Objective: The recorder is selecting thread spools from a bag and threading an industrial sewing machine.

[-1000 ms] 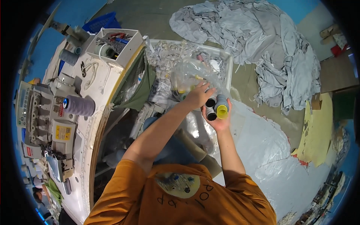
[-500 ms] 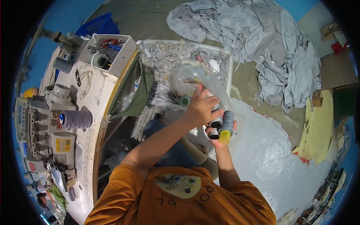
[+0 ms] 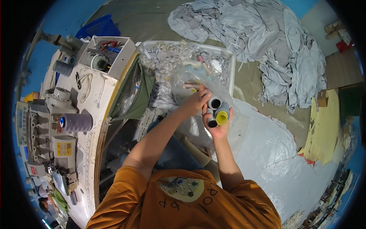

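1. Above a white tray point(image 3: 228, 53) of shredded scraps, grey thread cones point(image 3: 218, 110) are sitting in the right hand point(image 3: 218, 128), fingers wrapping them.
2. The left hand point(image 3: 195, 102) is reaching into a crinkly clear plastic bag point(image 3: 187, 78), fingers curling on it.
3. A sewing machine point(image 3: 45, 133) is standing left; grey cloth point(image 3: 274, 49) is lying heaped on the floor.

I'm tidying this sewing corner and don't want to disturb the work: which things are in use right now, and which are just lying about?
In use:
- thread spools held in the right hand
- clear plastic bag that the left hand reaches into

Lying about:
- grey cloth heap
- sewing machine with grey thread cone
- white tool tray
- blue basket
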{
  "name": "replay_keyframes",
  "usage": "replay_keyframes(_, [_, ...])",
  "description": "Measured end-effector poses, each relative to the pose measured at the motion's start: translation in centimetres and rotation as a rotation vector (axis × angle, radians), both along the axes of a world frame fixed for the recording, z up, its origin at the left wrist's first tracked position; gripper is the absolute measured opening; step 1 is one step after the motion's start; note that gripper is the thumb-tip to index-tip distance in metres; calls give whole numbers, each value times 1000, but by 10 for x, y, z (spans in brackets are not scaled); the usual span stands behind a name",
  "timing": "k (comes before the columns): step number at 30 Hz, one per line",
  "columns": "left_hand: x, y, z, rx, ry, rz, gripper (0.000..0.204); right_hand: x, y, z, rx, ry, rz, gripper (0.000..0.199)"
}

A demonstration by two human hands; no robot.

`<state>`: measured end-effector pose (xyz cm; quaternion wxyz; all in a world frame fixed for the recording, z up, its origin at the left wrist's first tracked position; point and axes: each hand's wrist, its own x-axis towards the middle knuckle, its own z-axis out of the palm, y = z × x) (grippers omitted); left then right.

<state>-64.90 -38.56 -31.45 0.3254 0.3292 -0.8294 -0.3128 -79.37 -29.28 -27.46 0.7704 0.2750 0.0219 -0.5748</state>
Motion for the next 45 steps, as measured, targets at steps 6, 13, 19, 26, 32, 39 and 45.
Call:
replay_keyframes(6, [10,0,6,546,8,166,62,5,-40,-40,208,177,51,63])
replay_keyframes(13, [35,18,18,-289,-1050,70,10,-22,-64,-86,176,619,81,66])
replay_keyframes(19, [41,20,39,-335,-743,65,16,-59,-56,-112,125,1791,299,84])
replay_keyframes(26, [25,50,91,-506,-754,-41,10,-109,-93,-158,722,2787,24,81])
replay_keyframes(32, [44,77,120,-408,-632,-60,7,-179,-121,-176,478,2270,405,49])
replay_keyframes(39, [80,83,123,-275,-512,94,13,-105,-103,1,-281,2571,-135,25])
replay_keyframes(45, [79,58,124,-302,-424,240,17,-99,-65,0,-170,2448,57,26])
